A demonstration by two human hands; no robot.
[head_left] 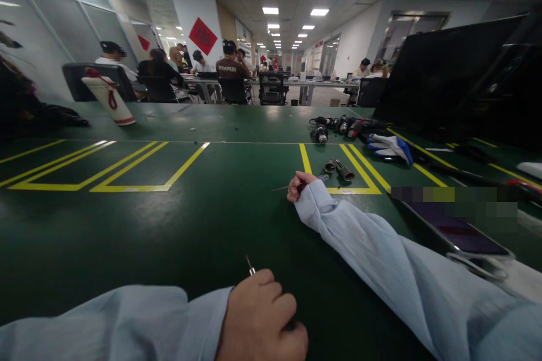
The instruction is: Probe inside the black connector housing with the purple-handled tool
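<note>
My left hand (260, 318) rests on the green table (190, 208) near the front edge, fingers curled around a small tool whose thin metal tip (250, 265) sticks out past the knuckles. My right hand (297, 185) lies further out on the table in a light blue sleeve, closed on a thin screwdriver (296, 186) whose shaft points left. Two small dark cylindrical parts (339, 168) lie just beyond the right hand, apart from it.
A cluster of dark parts (339, 126) and blue-white gloves (392, 148) lie at the right back. A phone (459, 234) lies at right, a dark monitor (444, 79) behind it. A white cup (109, 98) stands at left back. Several people sit at far tables.
</note>
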